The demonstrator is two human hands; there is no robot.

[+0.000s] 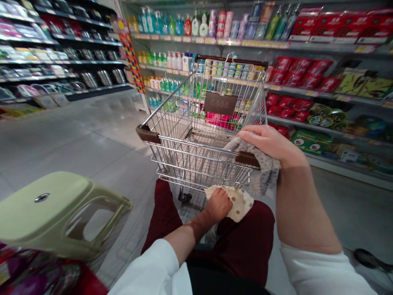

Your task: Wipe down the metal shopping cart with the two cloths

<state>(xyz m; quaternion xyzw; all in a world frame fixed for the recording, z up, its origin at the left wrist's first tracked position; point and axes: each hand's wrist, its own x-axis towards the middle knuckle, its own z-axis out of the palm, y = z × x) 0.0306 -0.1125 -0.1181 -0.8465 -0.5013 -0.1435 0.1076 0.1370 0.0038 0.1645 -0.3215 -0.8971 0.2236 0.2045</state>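
A metal wire shopping cart [202,149] with brown plastic corner pieces stands right in front of my knees. My right hand [265,141] presses a grey spotted cloth [260,172] onto the cart's top rim close to its near right corner. The cloth drapes down on both sides of the rim, and part of it shows inside the basket. Lower down, my left hand [218,203] is closed in a fist on a cream cloth with dark dots [241,205], just below the basket's near edge and above my right knee.
A pale green plastic stool [58,205] stands at my left, with shiny purple and red packages [39,270] below it. Store shelves [211,41] with bottles and red boxes run behind the cart. More shelving [61,57] holds metal pots at the far left. A dark object [373,260] lies at lower right.
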